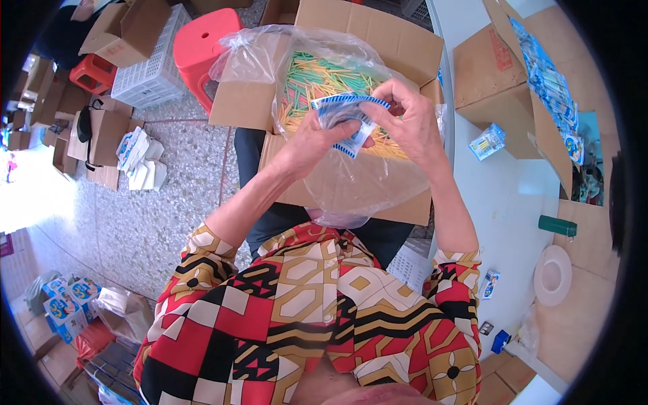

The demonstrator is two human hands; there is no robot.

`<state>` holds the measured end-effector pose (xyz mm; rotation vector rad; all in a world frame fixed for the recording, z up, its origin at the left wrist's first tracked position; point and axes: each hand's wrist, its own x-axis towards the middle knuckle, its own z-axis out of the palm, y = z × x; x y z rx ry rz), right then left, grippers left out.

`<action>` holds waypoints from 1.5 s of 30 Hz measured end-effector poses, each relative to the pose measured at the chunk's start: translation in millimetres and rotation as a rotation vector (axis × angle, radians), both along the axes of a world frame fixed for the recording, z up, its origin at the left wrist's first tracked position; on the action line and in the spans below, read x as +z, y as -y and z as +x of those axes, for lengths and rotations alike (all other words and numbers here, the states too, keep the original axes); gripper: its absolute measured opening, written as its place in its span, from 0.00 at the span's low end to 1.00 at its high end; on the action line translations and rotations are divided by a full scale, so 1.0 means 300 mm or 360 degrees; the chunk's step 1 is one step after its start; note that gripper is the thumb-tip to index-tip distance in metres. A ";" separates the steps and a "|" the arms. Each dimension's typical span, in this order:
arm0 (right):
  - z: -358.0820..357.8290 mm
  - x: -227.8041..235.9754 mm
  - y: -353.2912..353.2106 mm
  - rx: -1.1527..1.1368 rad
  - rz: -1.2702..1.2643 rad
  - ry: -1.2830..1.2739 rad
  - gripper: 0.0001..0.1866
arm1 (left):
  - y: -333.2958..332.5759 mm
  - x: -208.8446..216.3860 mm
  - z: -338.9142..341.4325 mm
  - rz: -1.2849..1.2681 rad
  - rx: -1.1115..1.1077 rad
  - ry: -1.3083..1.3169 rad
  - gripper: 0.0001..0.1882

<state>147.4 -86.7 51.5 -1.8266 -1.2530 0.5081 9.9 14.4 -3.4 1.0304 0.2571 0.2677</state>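
Observation:
Both my hands hold a small clear plastic packet (335, 113) with blue-and-white striped edges. My left hand (312, 140) grips its left side, thumb lying across the front. At the packet's upper right edge, my right hand (412, 123) pinches with thumb and fingers bent. What is inside the packet, if anything, I cannot make out. Just beneath the hands stands an open cardboard box (368, 25) lined with a clear plastic bag (341, 185). Many thin sticks (317, 75) in green, orange, yellow and pink fill it.
To the right runs a pale table (503, 196) carrying a filled packet (487, 142), a cardboard box (489, 74) with blue packets (550, 81), a green object (557, 225) and a white round lid-like disc (553, 275). A red stool (206, 40) and grey crate (150, 74) stand left.

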 end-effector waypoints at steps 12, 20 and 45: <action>-0.014 0.027 0.006 0.0185 -0.0175 -0.0151 0.04 | 0.005 0.015 -0.078 -0.0271 0.0100 -0.0100 0.15; -0.038 0.024 0.010 0.0241 -0.0136 -0.0303 0.07 | 0.007 0.002 -0.087 -0.0048 0.0286 0.0015 0.15; -0.149 0.059 0.038 0.0274 0.0381 0.0450 0.19 | 0.026 -0.036 -0.157 0.0101 0.0432 -0.0144 0.16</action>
